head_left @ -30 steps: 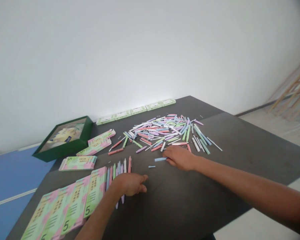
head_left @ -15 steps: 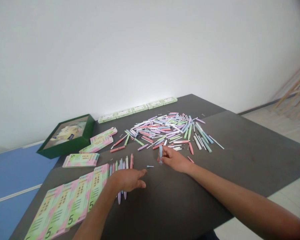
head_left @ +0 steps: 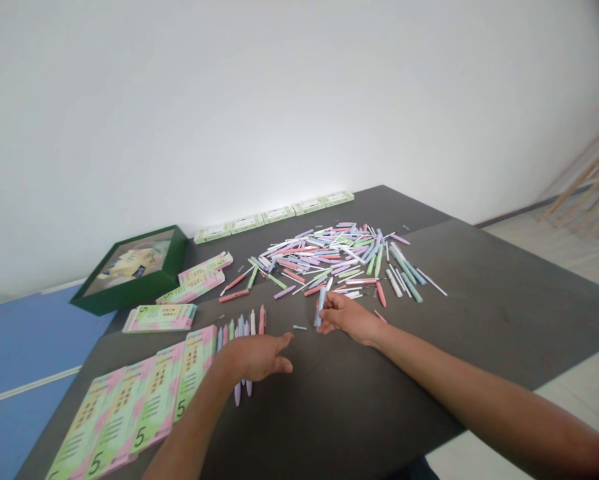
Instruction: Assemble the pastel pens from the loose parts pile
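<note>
Pinched upright between the fingers of my right hand [head_left: 348,319] is a light blue pen barrel [head_left: 321,307]. My left hand [head_left: 260,358] is held over the table with thumb and forefinger apart and nothing between them. A small blue pen part [head_left: 300,327] lies on the dark table just beyond my left fingertips. Partly hidden under my left hand is a row of assembled pens [head_left: 253,323] in several pastel colours. A large heap of loose pen barrels and refills [head_left: 324,257] spreads out beyond both hands.
Flat pink-and-green pen boxes [head_left: 149,400] lie side by side at the left, with more boxes [head_left: 162,318] behind them. A green open box [head_left: 129,270] holding a bag stands at the back left. Pale green boxes [head_left: 278,215] line the wall along the dark table [head_left: 509,293].
The blue barrel in my right hand has tilted slightly. My left hand stays nearly in place, and the whole view has shifted a little.
</note>
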`<state>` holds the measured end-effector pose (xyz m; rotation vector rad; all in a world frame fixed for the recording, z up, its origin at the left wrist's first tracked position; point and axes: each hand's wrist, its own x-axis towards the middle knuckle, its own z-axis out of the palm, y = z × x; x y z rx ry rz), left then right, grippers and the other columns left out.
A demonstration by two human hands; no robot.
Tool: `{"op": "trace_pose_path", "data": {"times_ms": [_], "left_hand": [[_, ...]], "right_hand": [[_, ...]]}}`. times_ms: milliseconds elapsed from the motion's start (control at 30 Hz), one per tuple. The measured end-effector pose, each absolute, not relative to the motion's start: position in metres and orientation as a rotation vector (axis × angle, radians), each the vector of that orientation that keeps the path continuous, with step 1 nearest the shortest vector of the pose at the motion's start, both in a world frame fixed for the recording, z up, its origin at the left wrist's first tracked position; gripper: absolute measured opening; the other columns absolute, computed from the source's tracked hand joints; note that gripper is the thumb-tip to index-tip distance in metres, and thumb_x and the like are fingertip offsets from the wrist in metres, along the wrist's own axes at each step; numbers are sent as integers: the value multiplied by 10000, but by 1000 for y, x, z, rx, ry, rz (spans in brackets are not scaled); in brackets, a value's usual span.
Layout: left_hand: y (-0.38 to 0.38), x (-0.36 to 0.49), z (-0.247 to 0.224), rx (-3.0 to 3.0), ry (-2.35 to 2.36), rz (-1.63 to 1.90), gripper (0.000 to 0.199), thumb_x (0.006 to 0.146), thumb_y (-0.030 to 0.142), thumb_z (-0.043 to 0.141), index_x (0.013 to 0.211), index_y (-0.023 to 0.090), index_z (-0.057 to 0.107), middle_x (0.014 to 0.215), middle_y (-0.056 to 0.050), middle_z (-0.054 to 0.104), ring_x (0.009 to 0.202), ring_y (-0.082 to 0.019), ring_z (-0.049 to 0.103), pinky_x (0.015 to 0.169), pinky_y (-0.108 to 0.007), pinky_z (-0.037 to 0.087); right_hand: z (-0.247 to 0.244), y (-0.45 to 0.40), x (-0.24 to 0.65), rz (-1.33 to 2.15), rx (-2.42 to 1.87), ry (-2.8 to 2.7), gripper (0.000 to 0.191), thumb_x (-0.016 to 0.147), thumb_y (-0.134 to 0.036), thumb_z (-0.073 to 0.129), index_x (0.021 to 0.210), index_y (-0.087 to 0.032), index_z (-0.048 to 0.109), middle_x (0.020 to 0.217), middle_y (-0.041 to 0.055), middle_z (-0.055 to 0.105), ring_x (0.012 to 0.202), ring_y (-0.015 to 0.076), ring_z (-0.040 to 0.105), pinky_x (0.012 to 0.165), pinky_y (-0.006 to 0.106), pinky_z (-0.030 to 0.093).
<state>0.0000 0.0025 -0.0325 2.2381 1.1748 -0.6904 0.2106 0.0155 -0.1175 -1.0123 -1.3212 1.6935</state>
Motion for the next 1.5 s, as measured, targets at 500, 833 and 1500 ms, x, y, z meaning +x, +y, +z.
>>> {"op": "trace_pose_path", "data": {"times_ms": [500,833,1500], "left_hand": [[15,-23,-36,2130,996,-419,935,808,570,460,1416,84,-58,1316,-158,459,1141,-257,460,879,-283,357],[6,-18,-20,2159,929,-429,865,833,654,308,1430,111,-4,1414,-126,323,1192,-238,414,931,-251,328],[-2,-26,-7,2204,1033,-483,818,846,589,359,1423,78,85,1280,-166,495,1105,-264,503,874,-283,370]], "right_hand": [[-92,-49,131,762,-1062,-1991,152,717,-88,439,823,-196,456,816,34,561,717,162,505,644,265,371],[-90,-49,137,573,-1025,-2076,78,811,-178,460,837,-186,533,882,59,611,821,185,534,718,279,382],[-110,11,145,306,-1348,-2569,169,794,-120,441,902,-126,570,914,137,596,858,250,562,689,355,429]]}}
